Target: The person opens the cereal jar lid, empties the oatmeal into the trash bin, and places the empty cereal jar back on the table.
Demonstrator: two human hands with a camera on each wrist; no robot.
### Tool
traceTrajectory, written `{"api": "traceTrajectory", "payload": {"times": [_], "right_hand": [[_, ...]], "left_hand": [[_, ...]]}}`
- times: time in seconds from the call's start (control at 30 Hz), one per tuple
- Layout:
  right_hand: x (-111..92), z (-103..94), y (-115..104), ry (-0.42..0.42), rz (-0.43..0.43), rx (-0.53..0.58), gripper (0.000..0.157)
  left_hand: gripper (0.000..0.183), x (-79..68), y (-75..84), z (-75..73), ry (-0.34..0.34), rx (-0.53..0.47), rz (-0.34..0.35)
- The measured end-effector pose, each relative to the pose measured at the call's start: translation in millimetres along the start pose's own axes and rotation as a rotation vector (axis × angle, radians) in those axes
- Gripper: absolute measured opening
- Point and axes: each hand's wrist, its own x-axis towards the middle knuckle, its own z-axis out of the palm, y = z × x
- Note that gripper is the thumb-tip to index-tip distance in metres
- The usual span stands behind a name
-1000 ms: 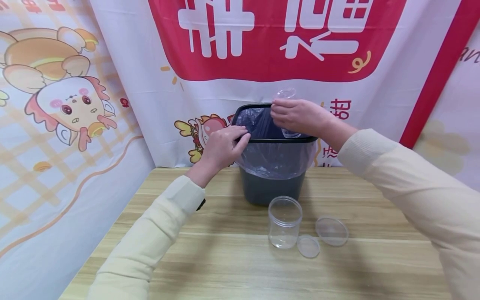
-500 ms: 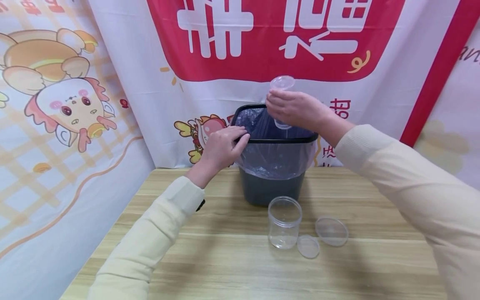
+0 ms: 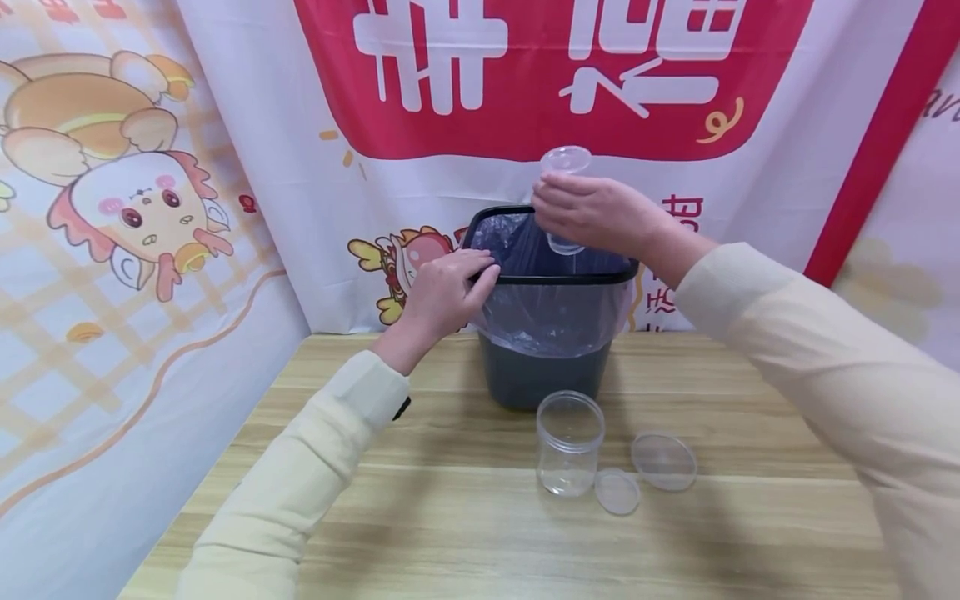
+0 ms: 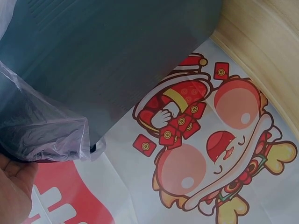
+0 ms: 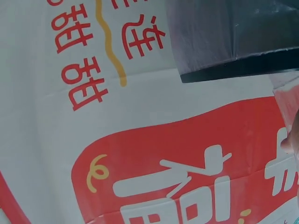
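Note:
A dark grey trash can [image 3: 540, 379] stands on the wooden table, lined with a translucent plastic bag [image 3: 555, 321] folded over its black rim. My left hand [image 3: 446, 292] holds the rim at its left corner, fingers bent over the edge. Over the can's opening, my right hand [image 3: 585, 217] grips a small clear plastic jar [image 3: 566, 158] round its side. One end of the jar shows above the fingers and the other below them. In the right wrist view, only part of the hand [image 5: 293, 140] shows at the right edge, beside the can's rim.
In front of the can, a larger clear jar [image 3: 568, 462] stands upright without a lid. Beside it a small round lid [image 3: 617, 492] and a larger one [image 3: 664, 462] lie flat on the table [image 3: 420, 533]. A printed cloth backdrop [image 3: 450, 187] hangs close behind the can.
My right hand has risen with the small jar, from down at the can's rim to higher above the opening. The left hand stays on the rim.

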Motion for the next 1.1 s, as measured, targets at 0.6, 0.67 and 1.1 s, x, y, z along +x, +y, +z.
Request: {"api": "traceTrajectory", "payload": {"times": [0.6,0.67,1.1], "right_hand": [[3,0.4,-10,0.019,-0.086,0.032,0.086],[1,0.2,-8,0.012,-0.088,0.034,0.087],[-1,2.5,-1,0.055,-0.076,0.087,0.085]], "left_hand": [[0.033,0.8,0.3,-2.9,-0.035,0.002,-0.028],[0.033,1.1,0.9,-2.9,-0.033,0.002,-0.024],[0.034,1.3,0.9,-1.4,-0.023,0.002,-0.027]]}}
